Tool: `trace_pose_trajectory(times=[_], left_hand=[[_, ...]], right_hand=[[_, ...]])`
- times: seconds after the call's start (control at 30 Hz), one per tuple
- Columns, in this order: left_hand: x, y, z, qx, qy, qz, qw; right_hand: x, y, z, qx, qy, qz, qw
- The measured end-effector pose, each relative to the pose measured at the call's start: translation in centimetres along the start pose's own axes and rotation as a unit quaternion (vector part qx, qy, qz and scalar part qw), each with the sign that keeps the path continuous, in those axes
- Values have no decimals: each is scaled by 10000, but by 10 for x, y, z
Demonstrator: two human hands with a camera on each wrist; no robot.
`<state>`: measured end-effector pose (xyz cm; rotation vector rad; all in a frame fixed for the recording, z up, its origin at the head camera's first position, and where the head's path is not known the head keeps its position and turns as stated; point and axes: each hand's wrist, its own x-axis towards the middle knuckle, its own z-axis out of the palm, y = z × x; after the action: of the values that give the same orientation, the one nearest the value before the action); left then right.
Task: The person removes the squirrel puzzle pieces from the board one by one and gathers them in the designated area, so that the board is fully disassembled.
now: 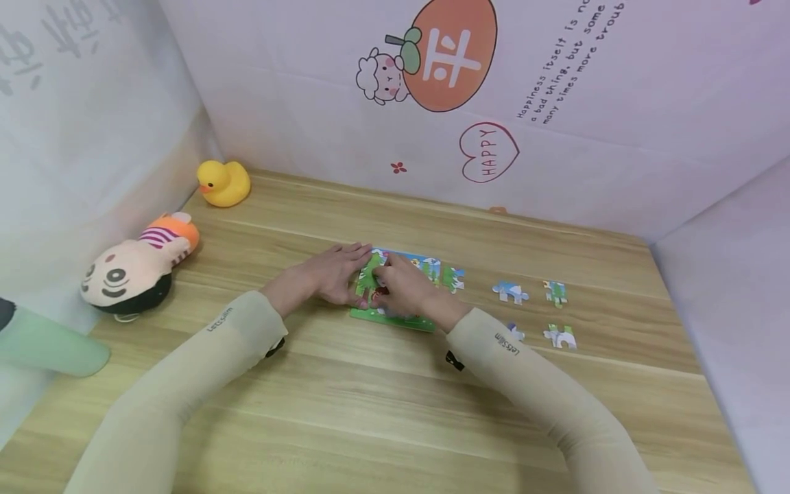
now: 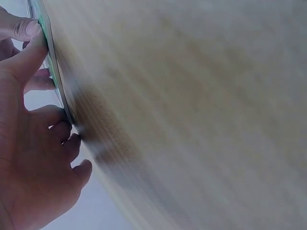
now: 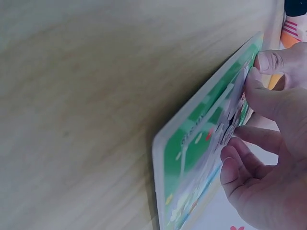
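A colourful jigsaw puzzle board (image 1: pixel 395 320) with a green border lies on the table, several pieces fitted in it. My left hand (image 1: pixel 336 274) rests at the board's left end, its fingers stretched along the far corner and its thumb on the near side. Over the left part of the board, my right hand (image 1: pixel 404 285) holds a puzzle piece (image 1: pixel 378 293) between thumb and index finger, down against the board. In the right wrist view the other fingers of the right hand (image 3: pixel 268 153) are bent, and both thumbs lie close together. Most of that piece is hidden.
Loose puzzle pieces lie to the right, among them a blue one (image 1: pixel 510 292), a green one (image 1: pixel 555 293) and a white one (image 1: pixel 560 336). Another piece (image 1: pixel 515 332) is partly behind the right sleeve. A yellow duck (image 1: pixel 224 184), a plush doll (image 1: pixel 132 271) and a green cup (image 1: pixel 55 343) stand left.
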<state>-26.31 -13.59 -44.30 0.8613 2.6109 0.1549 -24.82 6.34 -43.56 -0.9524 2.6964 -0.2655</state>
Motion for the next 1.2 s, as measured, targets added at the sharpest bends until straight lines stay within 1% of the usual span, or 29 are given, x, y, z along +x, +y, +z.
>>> trace_pose_trajectory(times=[0.33,0.57,0.77,0.93,1.07,1.2], left_hand=[[0,3,-2,-52,-47,-39,10000],[0,3,-2,-73,-31,-35,10000],[0,4,-1,-189,-59,-79,9998],[1,6,-2,-219,-106,-89,9997],[1,6,-2,-231,-58,-116,9996],[1,6,-2,-264,-63,-146,9995]], right_hand=[[3,3,1,447,24,254,9987],[3,5,3,515,69,212,9984],[3,4,0,596,-12,171,9981],[1,4,-2,837,22,27,9965],[-3,1,-5,1012,221,-155,9945],[-6,-2,-7,992,404,-344,9936]])
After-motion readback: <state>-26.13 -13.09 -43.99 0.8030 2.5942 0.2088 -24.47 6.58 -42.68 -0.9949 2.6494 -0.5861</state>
